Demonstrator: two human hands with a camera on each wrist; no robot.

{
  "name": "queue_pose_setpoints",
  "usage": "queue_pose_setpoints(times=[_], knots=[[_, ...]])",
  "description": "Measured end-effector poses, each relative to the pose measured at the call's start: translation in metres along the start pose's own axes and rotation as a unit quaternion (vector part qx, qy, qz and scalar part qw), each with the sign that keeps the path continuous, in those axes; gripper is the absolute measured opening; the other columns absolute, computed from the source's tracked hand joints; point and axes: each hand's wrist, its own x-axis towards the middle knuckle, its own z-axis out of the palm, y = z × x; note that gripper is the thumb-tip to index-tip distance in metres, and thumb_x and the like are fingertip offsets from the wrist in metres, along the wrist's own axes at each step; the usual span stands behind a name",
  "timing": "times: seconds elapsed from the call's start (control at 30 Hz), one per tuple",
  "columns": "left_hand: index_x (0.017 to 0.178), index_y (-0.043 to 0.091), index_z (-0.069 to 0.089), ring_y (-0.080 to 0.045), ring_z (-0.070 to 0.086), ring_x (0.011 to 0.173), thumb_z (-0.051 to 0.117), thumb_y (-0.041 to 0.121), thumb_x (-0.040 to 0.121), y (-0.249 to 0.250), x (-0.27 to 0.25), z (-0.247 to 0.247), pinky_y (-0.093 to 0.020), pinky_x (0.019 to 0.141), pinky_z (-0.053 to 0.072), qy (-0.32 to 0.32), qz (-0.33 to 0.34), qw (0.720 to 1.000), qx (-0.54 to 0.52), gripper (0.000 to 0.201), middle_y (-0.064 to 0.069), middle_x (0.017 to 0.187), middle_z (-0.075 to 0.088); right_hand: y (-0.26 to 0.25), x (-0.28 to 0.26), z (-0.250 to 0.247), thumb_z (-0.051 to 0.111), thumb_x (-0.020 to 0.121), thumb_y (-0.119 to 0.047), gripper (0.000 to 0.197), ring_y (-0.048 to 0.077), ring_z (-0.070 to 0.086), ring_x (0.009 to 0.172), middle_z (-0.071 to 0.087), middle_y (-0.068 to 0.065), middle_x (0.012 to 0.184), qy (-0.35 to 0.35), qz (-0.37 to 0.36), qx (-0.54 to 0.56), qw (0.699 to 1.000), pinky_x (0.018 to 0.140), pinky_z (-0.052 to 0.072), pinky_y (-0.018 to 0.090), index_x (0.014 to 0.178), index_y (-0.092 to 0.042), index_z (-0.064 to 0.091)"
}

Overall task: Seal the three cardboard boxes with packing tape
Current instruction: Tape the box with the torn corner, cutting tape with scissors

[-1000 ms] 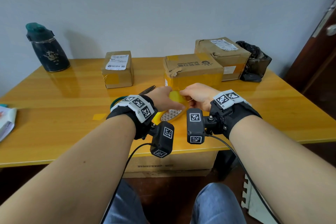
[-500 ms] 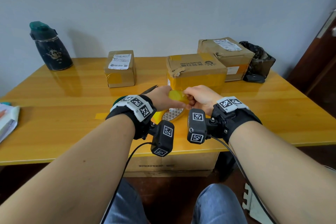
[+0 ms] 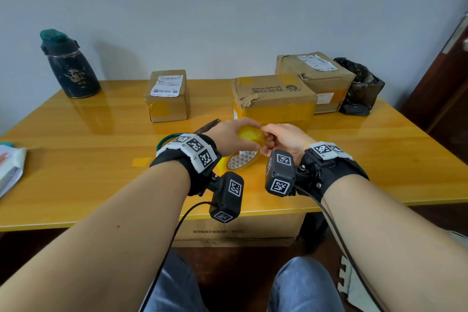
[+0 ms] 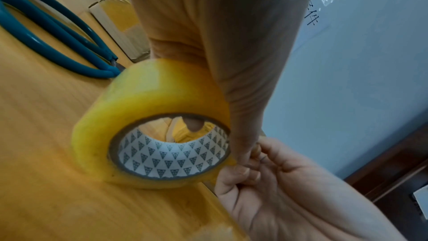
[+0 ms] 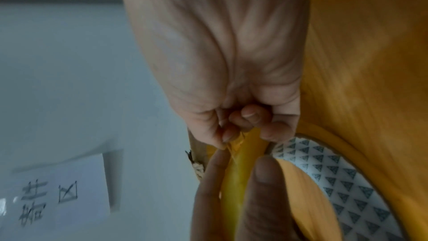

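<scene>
A yellow tape roll (image 3: pixel 247 139) with a triangle-patterned core (image 4: pixel 171 155) stands on edge on the table (image 3: pixel 76 159). My left hand (image 3: pixel 228 137) grips the roll from above. My right hand (image 3: pixel 278 138) pinches the crumpled loose end of the tape (image 5: pixel 241 141) at the roll's rim. Three cardboard boxes stand behind: a small box (image 3: pixel 167 95), a middle box (image 3: pixel 273 99) just past the hands, and a larger box (image 3: pixel 316 76) at the back right.
Teal-handled scissors (image 4: pixel 53 30) lie left of the roll, partly hidden by my left wrist in the head view. A dark bottle (image 3: pixel 69 66) stands at the back left, a black bag (image 3: pixel 359 86) at the back right, papers (image 3: pixel 10 170) at the left edge.
My right hand has closed in on the roll's rim and now pinches the tape end. The left hand keeps holding the roll in about the same spot.
</scene>
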Motion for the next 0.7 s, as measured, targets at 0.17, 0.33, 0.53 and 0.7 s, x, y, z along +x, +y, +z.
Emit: queue_pose_setpoints(times=[0.17, 0.33, 0.53, 0.7], knots=[[0.131, 0.036, 0.049, -0.012, 0.061, 0.078, 0.070, 0.038, 0.085, -0.003, 0.003, 0.001, -0.032, 0.077, 0.058, 0.005, -0.003, 1.000, -0.016, 0.050, 0.000, 0.115, 0.058, -0.002, -0.002, 0.005, 0.048, 0.099, -0.013, 0.028, 0.013, 0.033, 0.055, 0.033, 0.003, 0.064, 0.008, 0.007, -0.023, 1.000, 0.055, 0.038, 0.027, 0.071, -0.008, 0.047], [0.132, 0.035, 0.048, -0.007, 0.060, 0.076, 0.069, 0.038, 0.086, -0.003, 0.004, 0.001, -0.022, 0.067, 0.055, 0.000, 0.001, 1.000, -0.021, 0.051, 0.002, 0.116, 0.056, -0.005, -0.005, 0.006, 0.058, 0.092, -0.041, 0.037, 0.013, 0.036, 0.057, 0.037, 0.001, 0.063, 0.003, 0.001, -0.079, 0.997, 0.054, 0.040, 0.027, 0.076, -0.008, 0.055], [0.133, 0.032, 0.048, -0.004, 0.057, 0.073, 0.068, 0.034, 0.087, -0.003, 0.003, 0.001, -0.018, 0.060, 0.051, 0.002, 0.007, 0.999, -0.042, 0.050, 0.003, 0.114, 0.057, 0.000, -0.005, 0.009, 0.071, 0.085, -0.016, 0.013, 0.012, 0.039, 0.059, 0.042, 0.004, 0.070, 0.022, -0.032, -0.128, 0.991, 0.053, 0.038, 0.025, 0.084, -0.005, 0.064], [0.134, 0.034, 0.046, -0.007, 0.057, 0.079, 0.068, 0.036, 0.087, -0.004, 0.002, 0.000, -0.019, 0.066, 0.050, 0.010, -0.001, 0.999, -0.032, 0.052, 0.003, 0.121, 0.053, -0.006, -0.006, 0.012, 0.070, 0.086, -0.018, 0.016, 0.014, 0.041, 0.057, 0.041, 0.004, 0.067, 0.055, 0.006, -0.140, 0.989, 0.047, 0.039, 0.025, 0.084, -0.006, 0.060]])
